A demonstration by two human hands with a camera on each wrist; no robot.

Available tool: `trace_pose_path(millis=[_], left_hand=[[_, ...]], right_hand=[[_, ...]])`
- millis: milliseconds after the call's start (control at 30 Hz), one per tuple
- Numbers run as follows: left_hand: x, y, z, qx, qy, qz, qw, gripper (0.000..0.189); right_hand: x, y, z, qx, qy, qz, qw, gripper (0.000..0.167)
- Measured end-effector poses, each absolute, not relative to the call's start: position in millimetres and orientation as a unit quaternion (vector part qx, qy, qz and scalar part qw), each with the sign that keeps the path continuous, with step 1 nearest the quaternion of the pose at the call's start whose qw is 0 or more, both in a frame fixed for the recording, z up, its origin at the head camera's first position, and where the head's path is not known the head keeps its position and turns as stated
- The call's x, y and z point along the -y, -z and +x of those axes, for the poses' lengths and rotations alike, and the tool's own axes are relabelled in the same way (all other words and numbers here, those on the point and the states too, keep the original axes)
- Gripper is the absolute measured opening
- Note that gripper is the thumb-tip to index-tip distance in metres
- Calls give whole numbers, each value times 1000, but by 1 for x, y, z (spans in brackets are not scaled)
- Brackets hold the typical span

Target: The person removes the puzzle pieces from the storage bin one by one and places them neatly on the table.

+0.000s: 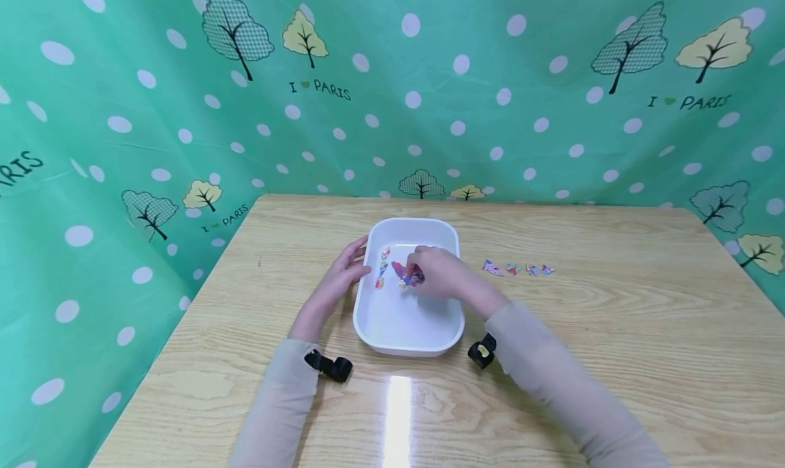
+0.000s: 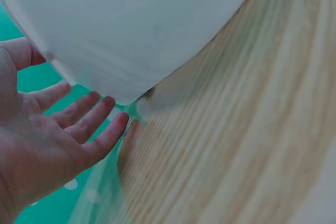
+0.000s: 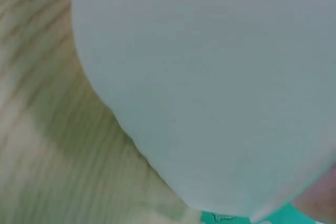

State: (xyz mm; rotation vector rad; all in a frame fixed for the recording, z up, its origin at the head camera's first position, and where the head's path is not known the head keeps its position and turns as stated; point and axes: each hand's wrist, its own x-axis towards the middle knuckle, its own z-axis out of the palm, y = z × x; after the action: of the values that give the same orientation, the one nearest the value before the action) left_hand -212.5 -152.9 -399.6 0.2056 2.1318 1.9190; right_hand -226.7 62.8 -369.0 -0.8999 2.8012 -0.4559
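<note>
Tray [image 1: 392, 325], white, long axis front-to-back

Tray [image 1: 392, 325] on table [image 1: 196, 386], scraps [image 1: 383, 268] inside (more scraps [image 1: 493, 268] to right).

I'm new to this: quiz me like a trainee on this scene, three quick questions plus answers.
1. True or false: the person's right hand reaches into the smooth white rounded-rectangular tray.
2. In the head view, the row of small, flat, multicoloured pieces outside the tray lies: A) left of it; B) right of it; C) on its rim.
3. Which hand is at the tray's left rim?
Key: 1. True. 2. B. 3. The left hand.
</note>
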Motion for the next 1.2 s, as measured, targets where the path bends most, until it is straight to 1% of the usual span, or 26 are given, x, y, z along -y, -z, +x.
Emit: trace_pose_path(millis=[100, 267, 500, 800, 1200], left_hand=[[153, 399, -212, -740, -656, 78, 128, 61], [157, 416, -220, -736, -662, 75, 125, 61], [155, 417, -219, -745, -654, 66, 118, 60], [156, 416, -219, -743, -655, 66, 116, 60], [156, 416, -220, -738, -660, 72, 119, 60]], right_hand=[[-70, 365, -228, -937, 165, -301, 65, 19], [-81, 356, -231, -935, 187, -300, 40, 20], [-95, 345, -229, -935, 209, -286, 32, 20], [-119, 340, -230, -939, 218, -268, -9, 19], [-159, 344, -233, -950, 219, -224, -6, 17]])
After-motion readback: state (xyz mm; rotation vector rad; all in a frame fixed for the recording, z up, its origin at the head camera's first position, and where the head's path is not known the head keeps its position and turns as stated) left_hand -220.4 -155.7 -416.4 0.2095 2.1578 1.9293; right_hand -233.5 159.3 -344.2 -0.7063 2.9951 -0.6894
